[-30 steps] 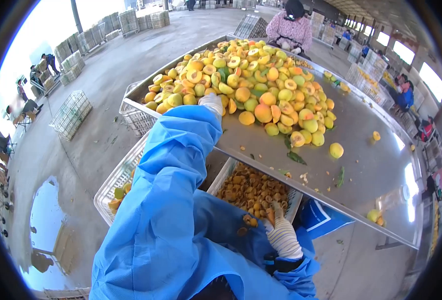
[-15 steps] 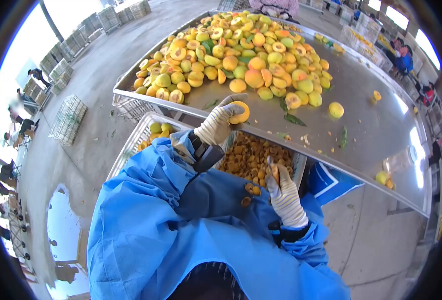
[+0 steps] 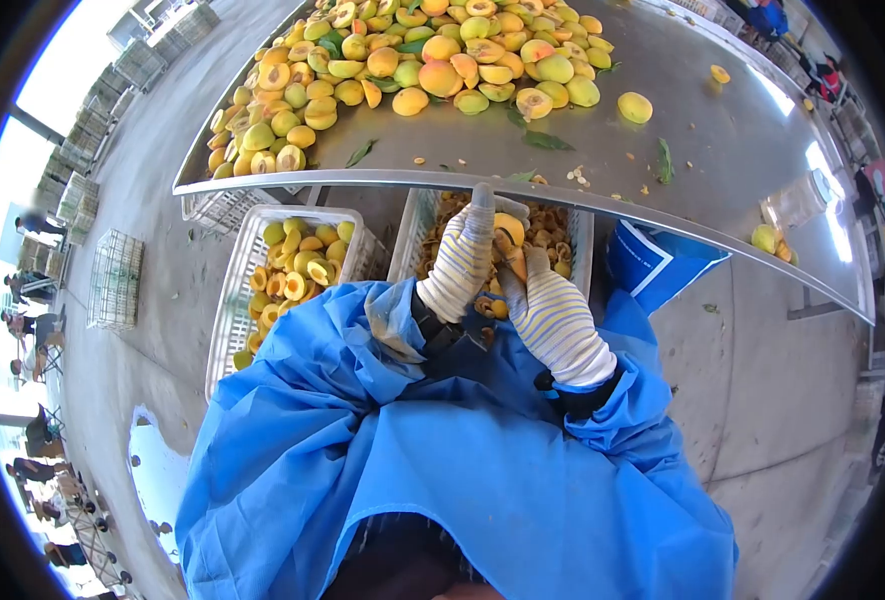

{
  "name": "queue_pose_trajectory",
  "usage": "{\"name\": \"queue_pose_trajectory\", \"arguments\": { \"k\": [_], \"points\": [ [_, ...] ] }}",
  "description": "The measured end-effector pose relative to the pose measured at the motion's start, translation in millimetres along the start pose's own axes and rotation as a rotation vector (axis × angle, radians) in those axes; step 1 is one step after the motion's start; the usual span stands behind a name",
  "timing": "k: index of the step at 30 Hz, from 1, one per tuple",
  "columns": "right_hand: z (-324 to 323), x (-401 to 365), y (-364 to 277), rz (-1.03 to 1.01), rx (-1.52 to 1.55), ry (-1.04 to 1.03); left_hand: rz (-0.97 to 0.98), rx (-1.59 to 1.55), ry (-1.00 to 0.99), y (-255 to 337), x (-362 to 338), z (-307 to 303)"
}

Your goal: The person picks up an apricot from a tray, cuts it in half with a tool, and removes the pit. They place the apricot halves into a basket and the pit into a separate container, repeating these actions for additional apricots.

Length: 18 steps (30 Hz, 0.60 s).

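My left hand, in a striped glove, is closed on a yellow-orange peach half above the crate of brown pits. Close against it on the right, my right hand, gloved too, is closed round a small tool with an orange-brown handle, its tip hidden at the fruit. Beyond both hands, a heap of yellow and orange peaches lies on the metal table. At the left stands a white crate holding peach halves.
A blue bag is under the table edge on the right. Leaves, fruit scraps and a clear container lie on the table. A wire crate stands on the floor at left, with several people beyond it.
The view has tilted down and shifted. My left hand has come down from the table edge with the peach half, and my right hand has brought the tool up against it.
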State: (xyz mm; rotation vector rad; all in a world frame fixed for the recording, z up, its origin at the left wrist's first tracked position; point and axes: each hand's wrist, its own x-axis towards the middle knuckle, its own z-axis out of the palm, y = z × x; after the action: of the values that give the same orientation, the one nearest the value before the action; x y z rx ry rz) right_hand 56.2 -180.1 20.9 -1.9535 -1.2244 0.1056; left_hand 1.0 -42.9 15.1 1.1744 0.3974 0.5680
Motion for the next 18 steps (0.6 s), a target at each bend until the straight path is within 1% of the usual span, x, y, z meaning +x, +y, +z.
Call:
{"name": "queue_pose_trajectory", "arguments": {
  "k": [2, 3, 6, 9, 12, 14, 16, 18],
  "points": [
    [4.4, -1.7, -1.6, -0.019, 0.136, 0.008, 0.065, 0.011, 0.053, 1.9, -4.5, 5.0],
    [12.5, -4.5, 4.7, -0.036, 0.123, 0.025, 0.1, 0.018, 0.079, 4.2, -6.6, 7.0],
    [17.4, -6.8, 5.3, 0.001, 0.257, -0.016, 0.039, 0.068, 0.086, 8.0, -11.6, 6.0],
    [3.4, -3.9, -2.0, 0.054, 0.062, -0.132, -0.044, 0.068, 0.053, 5.2, -8.0, 0.7],
    [7.5, -5.1, 7.5, 0.095, 0.225, -0.217, -0.139, 0.09, -0.036, 12.8, -8.9, -3.4],
    [28.9, -7.2, 10.3, -0.089, 0.437, -0.026, -0.09, 0.088, -0.026, 11.8, -9.6, -3.4],
    [29.3, -10.1, 11.8, 0.117, 0.755, -0.132, 0.001, 0.082, -0.001, 11.9, -11.6, 2.1],
    [-13.3, -3.7, -17.3, 0.747, 1.144, -0.548, 0.037, 0.084, -0.014, 15.1, -13.1, 5.8]
  ]
}}
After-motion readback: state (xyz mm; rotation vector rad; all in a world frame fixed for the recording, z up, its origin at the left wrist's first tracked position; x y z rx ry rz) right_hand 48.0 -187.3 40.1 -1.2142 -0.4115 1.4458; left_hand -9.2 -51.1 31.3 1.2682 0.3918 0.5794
